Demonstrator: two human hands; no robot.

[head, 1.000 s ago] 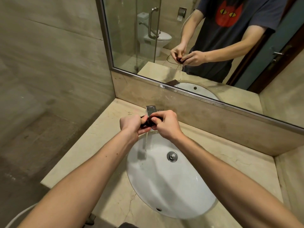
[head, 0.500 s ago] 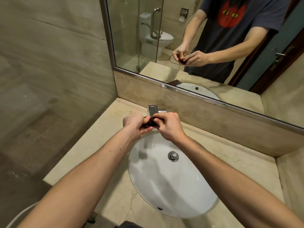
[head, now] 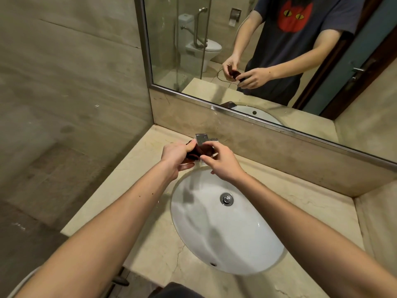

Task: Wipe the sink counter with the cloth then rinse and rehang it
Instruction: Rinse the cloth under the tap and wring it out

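Observation:
A small dark brown cloth (head: 198, 152) is bunched between both hands, just above the far rim of the white oval sink (head: 217, 237). My left hand (head: 176, 154) grips its left side with thumb and fingers. My right hand (head: 223, 162) pinches its right side with the fingertips. The chrome tap (head: 202, 138) stands directly behind the cloth, partly hidden by it. No water stream is visible. The beige marble counter (head: 150, 244) surrounds the sink.
A large mirror (head: 279, 61) sits above a marble backsplash (head: 279, 155) and reflects the person, a toilet and a glass partition. A tiled wall (head: 71, 82) closes the left side. The sink drain (head: 226, 199) is in the bowl's middle.
A thin stream of water fell from the tap a second ago and is gone now. The hands have loosened their tight wringing grip, and the cloth shows more between them.

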